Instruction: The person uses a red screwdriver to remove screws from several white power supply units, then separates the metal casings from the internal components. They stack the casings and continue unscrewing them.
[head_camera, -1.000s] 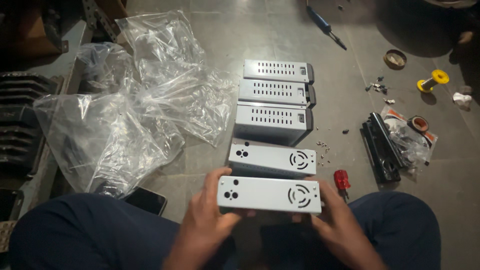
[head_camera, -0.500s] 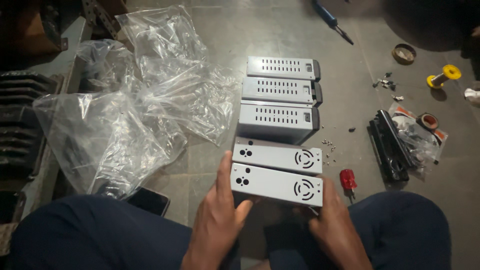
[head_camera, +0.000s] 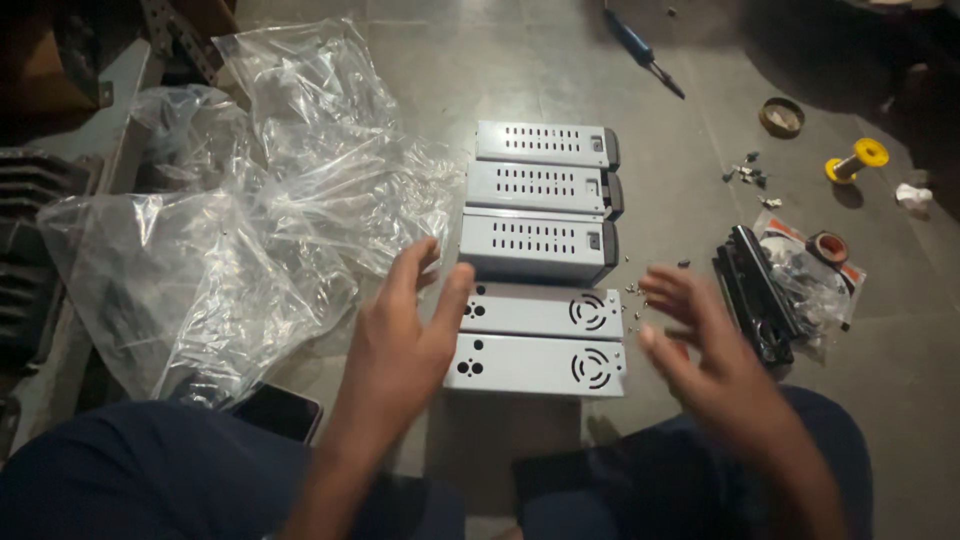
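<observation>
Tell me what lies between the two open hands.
In the head view, two grey metal boxes with round fan grilles lie side by side on the floor between the left hand and the right hand; neither hand grips them.

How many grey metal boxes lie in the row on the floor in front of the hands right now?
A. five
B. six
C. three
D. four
A: five grey metal boxes lie in one row, the nearest box between the open left hand and right hand.

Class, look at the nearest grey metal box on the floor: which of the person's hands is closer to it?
Left. The left hand hovers at the nearest grey box's left end, fingers open; the right hand hangs open, just off its right end.
</observation>
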